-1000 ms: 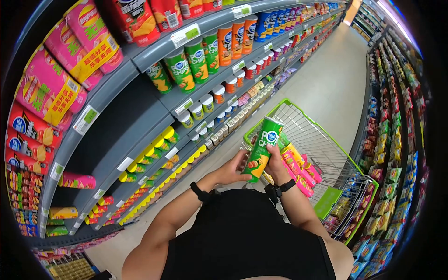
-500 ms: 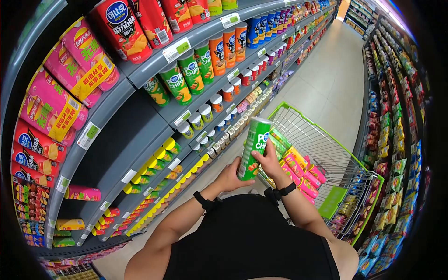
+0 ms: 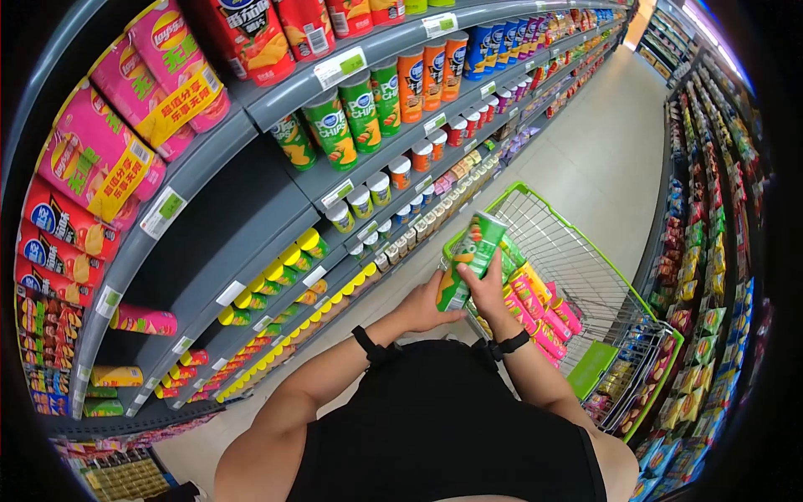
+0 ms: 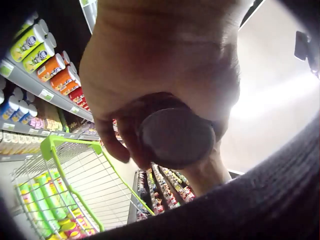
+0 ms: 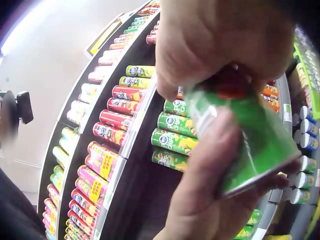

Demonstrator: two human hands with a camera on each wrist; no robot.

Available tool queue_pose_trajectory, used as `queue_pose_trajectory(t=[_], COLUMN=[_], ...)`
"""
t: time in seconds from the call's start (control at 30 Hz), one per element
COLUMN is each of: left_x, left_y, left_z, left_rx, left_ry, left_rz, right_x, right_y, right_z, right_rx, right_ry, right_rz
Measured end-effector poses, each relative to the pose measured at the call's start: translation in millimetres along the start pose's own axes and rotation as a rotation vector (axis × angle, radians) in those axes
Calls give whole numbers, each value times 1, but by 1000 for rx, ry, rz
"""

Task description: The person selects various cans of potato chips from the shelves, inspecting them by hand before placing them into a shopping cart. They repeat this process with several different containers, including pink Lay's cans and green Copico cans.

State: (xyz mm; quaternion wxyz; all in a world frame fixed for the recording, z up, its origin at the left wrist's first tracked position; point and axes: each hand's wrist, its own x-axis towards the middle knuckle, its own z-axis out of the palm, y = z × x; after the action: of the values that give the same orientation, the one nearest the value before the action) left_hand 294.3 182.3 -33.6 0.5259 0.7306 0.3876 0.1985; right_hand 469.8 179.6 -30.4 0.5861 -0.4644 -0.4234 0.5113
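Pink packs with yellow bands (image 3: 96, 159) occupy the far left of the shelf unit (image 3: 389, 48); a row of upright green cans (image 3: 362, 110) stands further right. The left hand (image 3: 422, 304) curls around the lower end of the held green can (image 3: 474, 256). The right hand (image 3: 488, 293) grips the same can from its right side, thumb across the front. The can tilts, top end rightward, just beside the cart (image 3: 595, 289). Pink canisters (image 3: 539, 311) lie inside the cart.
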Motion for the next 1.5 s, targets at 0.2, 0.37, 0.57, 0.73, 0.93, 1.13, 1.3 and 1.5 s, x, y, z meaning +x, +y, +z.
queue_pose_trajectory(t=[0.2,0.37,0.57,0.73,0.93,1.13,1.3,1.5], left_x=[1,-8,-14,-11,-16,-2,8,29], left_y=[-7,-18,-27,-47,-23,-61,-72,-73], left_z=[0,-11,-10,-22,-35,-41,-29,-20], left_rx=[-207,-709,-582,-269,82,-261,-298,-183], left_ry=[-64,-380,-86,238,113,-28,-70,-40], left_rz=[12,-4,80,37,16,-22,-58,-112], right_x=[6,3,11,15,5,16,50,100], right_y=[12,-3,20,44,30,28,5,126], right_z=[-12,-4,12,13,37,14,-55,-218], right_rx=[367,710,417,97,64,204,-10,-456], right_ry=[-37,-238,-49,46,-15,20,357,752], right_rz=[194,255,170,253,240,224,130,28])
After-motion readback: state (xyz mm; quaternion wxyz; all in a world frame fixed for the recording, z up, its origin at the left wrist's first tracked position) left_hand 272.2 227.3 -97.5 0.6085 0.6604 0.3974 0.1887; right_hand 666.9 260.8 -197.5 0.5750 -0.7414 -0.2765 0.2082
